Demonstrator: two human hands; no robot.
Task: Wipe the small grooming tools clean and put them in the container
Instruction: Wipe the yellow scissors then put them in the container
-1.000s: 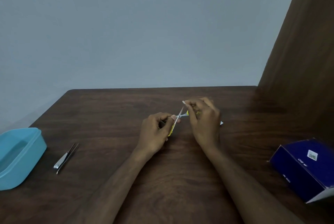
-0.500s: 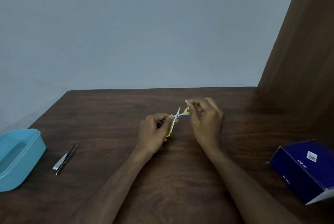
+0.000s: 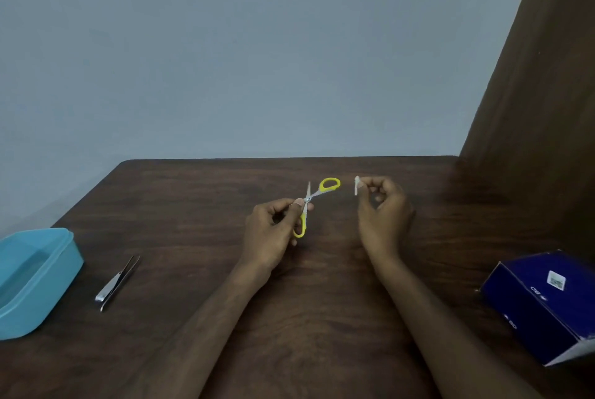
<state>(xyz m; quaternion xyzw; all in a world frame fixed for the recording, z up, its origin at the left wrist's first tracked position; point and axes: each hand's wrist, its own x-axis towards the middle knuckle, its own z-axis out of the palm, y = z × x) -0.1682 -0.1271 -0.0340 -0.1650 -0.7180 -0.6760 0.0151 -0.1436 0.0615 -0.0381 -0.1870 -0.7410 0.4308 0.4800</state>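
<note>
The dark wooden table (image 3: 322, 318) carries the same outer layout as a second ago: the blue container (image 3: 35, 279) at its left edge, the dark blue box (image 3: 547, 305) at the right, and the metal tweezers (image 3: 117, 282) lying flat just beside the container, untouched. What has changed sits in the middle, where the two hands, close together half a second ago, have drawn apart. The left hand (image 3: 273, 231) holds the yellow-handled scissors (image 3: 312, 202) above the table, thumb and fingers curled round the lower handle near the pivot, blades pointing up and the upper handle loop standing free to the right. The right hand (image 3: 383, 215) has pulled off to the right, its thumb and forefinger pinching a small white wipe (image 3: 356, 185), the other fingers curled in. That separation suggests the wiping of the scissors is done or paused; they probably go to the container next, and the tweezers remain to be cleaned.
</note>
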